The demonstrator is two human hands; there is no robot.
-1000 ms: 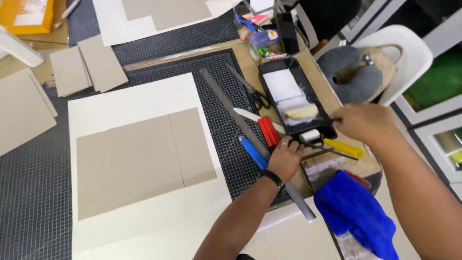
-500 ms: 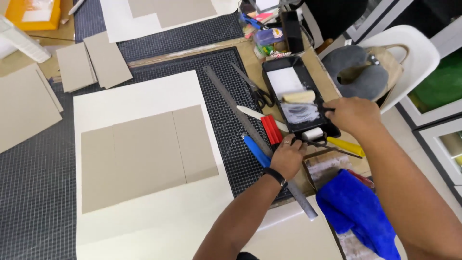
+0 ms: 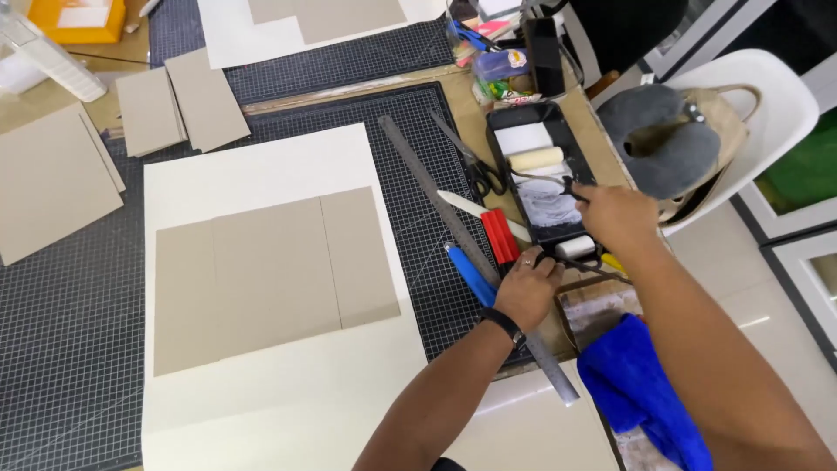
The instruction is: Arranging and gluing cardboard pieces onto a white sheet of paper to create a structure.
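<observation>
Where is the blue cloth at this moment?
In the head view, the blue cloth lies at the lower right, under the right forearm, just right of the metal ruler's near end.

Looking down on a wide brown worktop (image 3: 453, 105), most of it under a dark gridded cutting mat (image 3: 61, 349); a second such mat (image 3: 349, 61) lies along the far edge; off the right side stands a white plastic chair (image 3: 776, 105), a tan bag with a grey neck pillow (image 3: 667, 148) resting on its seat; beneath it runs a pale glossy tiled floor (image 3: 758, 288), catching a bright streak of light; at the far right lean white-framed panels (image 3: 798, 227), one showing green; top right, the room falls dark and little can be made out.
</observation>
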